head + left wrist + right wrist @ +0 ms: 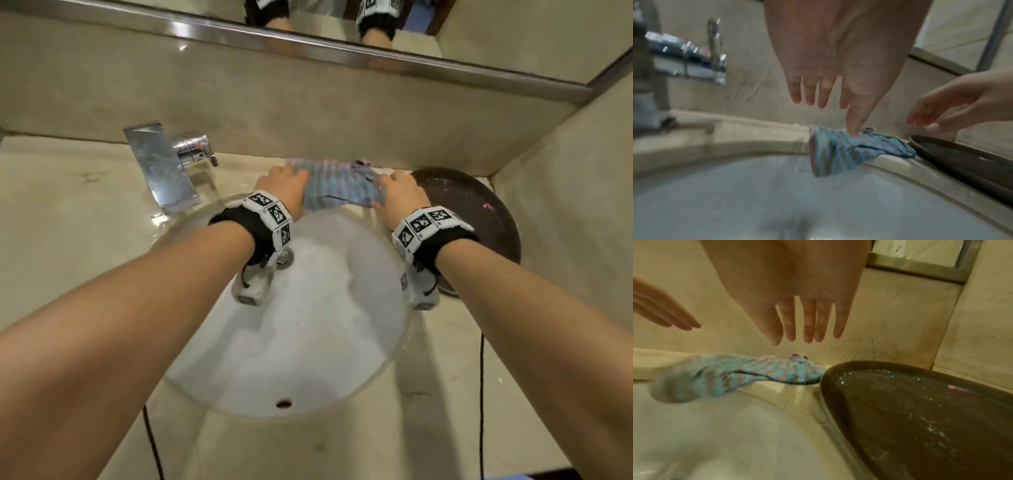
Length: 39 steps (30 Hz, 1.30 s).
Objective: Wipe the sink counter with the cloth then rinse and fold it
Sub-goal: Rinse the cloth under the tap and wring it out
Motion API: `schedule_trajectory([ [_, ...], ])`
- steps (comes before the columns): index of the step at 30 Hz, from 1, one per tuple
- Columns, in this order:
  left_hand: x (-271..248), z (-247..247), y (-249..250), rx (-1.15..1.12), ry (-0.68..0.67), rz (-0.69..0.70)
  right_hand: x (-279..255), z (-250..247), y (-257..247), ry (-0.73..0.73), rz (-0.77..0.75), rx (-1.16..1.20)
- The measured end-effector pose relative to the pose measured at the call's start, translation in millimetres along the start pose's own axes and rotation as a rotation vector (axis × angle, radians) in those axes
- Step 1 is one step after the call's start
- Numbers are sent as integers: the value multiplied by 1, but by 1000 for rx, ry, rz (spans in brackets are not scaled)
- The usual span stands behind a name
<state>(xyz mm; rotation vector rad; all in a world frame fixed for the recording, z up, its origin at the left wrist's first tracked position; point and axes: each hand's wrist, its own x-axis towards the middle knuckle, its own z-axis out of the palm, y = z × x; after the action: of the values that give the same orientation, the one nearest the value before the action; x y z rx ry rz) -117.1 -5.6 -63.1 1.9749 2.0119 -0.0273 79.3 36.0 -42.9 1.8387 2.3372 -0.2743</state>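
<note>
The blue-and-pink striped knitted cloth point(334, 186) looks soft, limp and likely damp, so take it by its two ends. It lies on the beige stone counter point(85, 212) at the sink's far rim, near edge drooping into the white basin point(308, 342). Your left hand point(286, 186) and right hand point(399, 192) flank it, fingers straight and spread; only the left thumb touches it, nothing gripped.
</note>
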Motion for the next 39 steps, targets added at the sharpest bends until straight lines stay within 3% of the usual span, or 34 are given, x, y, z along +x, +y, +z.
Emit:
schedule_trajectory([
  [5, 11, 20, 1, -62, -13, 64, 20, 15, 13, -60, -12, 63],
  [9, 24, 34, 14, -69, -147, 86, 35, 30, 13, -151, -87, 49],
  [12, 29, 42, 17, -30, -256, 43, 45, 36, 8, -99, -77, -29],
  [16, 24, 44, 1, -6, -186, -13, 59, 39, -11, -34, -150, -62],
  [26, -23, 38, -71, -20, -63, -370, 65, 46, -103, -10, -381, -35],
  [29, -33, 38, -74, 32, -89, -384, 62, 44, -121, -20, -399, -57],
  [32, -37, 35, -70, -66, -66, -420, 59, 40, -124, -44, -423, -74],
  [39, -43, 10, -45, -320, 37, -287, 38, -5, -112, -70, -463, 99],
])
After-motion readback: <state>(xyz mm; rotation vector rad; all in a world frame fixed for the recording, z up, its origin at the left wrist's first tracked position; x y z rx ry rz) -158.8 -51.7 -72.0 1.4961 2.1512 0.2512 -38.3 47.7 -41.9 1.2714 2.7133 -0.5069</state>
